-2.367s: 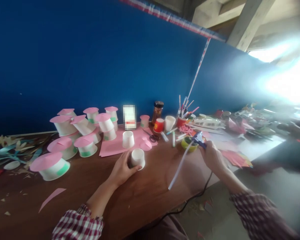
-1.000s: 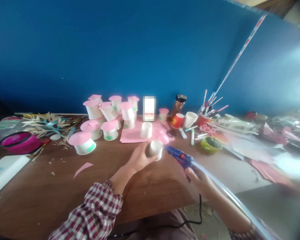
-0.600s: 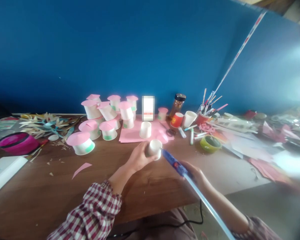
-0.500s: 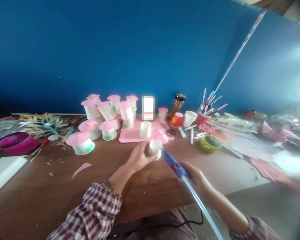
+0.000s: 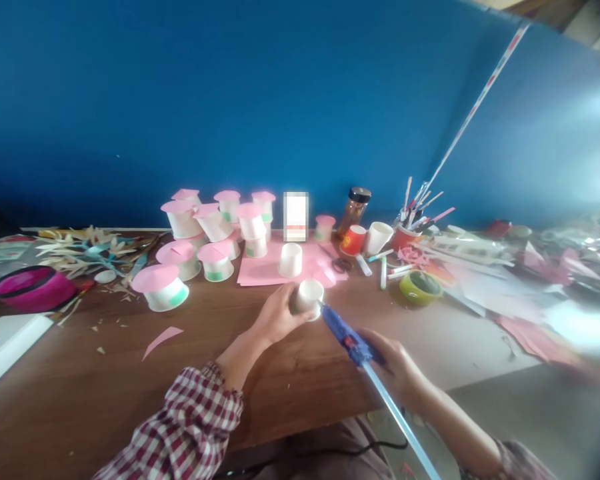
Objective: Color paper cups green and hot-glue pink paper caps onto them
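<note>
My left hand (image 5: 275, 315) is closed around a small white paper cup (image 5: 310, 297), holding it upside down on the brown table (image 5: 105, 380). My right hand (image 5: 393, 363) grips a blue glue gun (image 5: 345, 335) with a long clear glue stick trailing back from it. The gun's tip touches the cup's right side near its rim. Both sleeves are red and white check.
Several white cups with pink paper tops (image 5: 163, 287) stand at the back left, another plain cup (image 5: 291, 259) on pink paper (image 5: 267, 270). Scissors (image 5: 339, 265), markers, a red cup (image 5: 354, 240), a green tape roll (image 5: 420, 287) and a jar (image 5: 356, 208) lie right. A pink bowl (image 5: 33, 288) sits far left.
My right hand brought the glue gun from the right of the table over to the cup, and its tip now touches the cup. The left hand kept hold of the cup.
</note>
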Action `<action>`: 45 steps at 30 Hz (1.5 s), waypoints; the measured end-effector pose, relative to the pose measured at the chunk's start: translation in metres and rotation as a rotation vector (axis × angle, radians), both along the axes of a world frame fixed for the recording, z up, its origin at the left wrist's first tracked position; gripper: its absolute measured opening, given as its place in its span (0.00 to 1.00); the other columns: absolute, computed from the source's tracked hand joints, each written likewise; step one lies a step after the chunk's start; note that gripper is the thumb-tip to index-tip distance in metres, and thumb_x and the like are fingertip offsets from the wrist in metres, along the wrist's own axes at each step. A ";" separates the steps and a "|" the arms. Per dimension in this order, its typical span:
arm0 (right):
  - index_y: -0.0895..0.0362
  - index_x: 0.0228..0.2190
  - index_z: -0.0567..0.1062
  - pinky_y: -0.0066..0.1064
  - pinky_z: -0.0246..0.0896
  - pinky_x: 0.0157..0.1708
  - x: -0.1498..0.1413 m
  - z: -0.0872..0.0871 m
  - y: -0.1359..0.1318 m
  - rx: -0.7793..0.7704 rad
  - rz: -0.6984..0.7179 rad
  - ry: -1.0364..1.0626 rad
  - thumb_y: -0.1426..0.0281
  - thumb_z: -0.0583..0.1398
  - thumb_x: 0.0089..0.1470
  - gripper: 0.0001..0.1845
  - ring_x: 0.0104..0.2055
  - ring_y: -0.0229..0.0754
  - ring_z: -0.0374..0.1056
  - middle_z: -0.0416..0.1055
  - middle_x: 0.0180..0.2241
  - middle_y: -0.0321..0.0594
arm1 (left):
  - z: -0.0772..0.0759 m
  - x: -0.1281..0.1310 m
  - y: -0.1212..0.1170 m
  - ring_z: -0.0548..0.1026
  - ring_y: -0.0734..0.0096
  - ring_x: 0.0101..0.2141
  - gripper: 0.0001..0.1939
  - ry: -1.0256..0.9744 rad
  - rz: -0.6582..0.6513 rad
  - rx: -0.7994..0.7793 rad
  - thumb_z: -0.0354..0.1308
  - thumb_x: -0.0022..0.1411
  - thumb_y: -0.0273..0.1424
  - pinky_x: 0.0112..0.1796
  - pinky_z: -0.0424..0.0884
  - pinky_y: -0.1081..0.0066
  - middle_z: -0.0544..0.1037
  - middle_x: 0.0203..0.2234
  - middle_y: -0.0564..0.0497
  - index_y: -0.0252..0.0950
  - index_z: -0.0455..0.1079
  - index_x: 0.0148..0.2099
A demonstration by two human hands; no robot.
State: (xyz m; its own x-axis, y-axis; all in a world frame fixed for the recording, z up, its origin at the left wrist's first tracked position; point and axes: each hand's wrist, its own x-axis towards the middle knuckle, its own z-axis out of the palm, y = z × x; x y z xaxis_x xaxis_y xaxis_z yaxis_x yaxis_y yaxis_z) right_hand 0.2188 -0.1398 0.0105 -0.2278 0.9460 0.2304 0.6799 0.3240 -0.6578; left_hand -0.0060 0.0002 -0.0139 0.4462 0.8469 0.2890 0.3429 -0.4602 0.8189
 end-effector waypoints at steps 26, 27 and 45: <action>0.60 0.47 0.68 0.26 0.63 0.29 -0.001 0.003 0.005 0.018 -0.067 0.063 0.68 0.56 0.52 0.20 0.27 0.39 0.68 0.74 0.30 0.40 | 0.002 0.000 0.000 0.72 0.59 0.42 0.30 -0.004 -0.005 -0.005 0.65 0.46 0.38 0.41 0.69 0.63 0.74 0.43 0.46 0.38 0.63 0.51; 0.60 0.47 0.68 0.26 0.63 0.29 -0.001 0.003 0.005 0.012 -0.064 0.062 0.68 0.56 0.52 0.20 0.27 0.39 0.67 0.74 0.29 0.39 | 0.001 0.000 0.000 0.72 0.59 0.42 0.30 -0.006 -0.003 -0.002 0.65 0.46 0.38 0.41 0.69 0.63 0.74 0.43 0.46 0.38 0.63 0.51; 0.59 0.49 0.67 0.27 0.64 0.31 0.010 0.004 -0.006 -0.012 -0.062 0.000 0.66 0.54 0.55 0.20 0.31 0.41 0.70 0.75 0.33 0.41 | 0.001 0.000 -0.001 0.73 0.59 0.42 0.30 -0.011 -0.004 0.007 0.64 0.47 0.39 0.41 0.70 0.63 0.73 0.44 0.45 0.38 0.63 0.52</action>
State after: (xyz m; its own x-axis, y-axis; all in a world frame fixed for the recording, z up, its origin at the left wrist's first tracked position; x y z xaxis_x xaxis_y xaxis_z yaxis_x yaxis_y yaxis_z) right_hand 0.2286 -0.1457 0.0142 -0.1685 0.9611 0.2191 0.6986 0.2732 -0.6613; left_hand -0.0065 -0.0004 -0.0129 0.4466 0.8429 0.3000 0.3323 -0.4676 0.8191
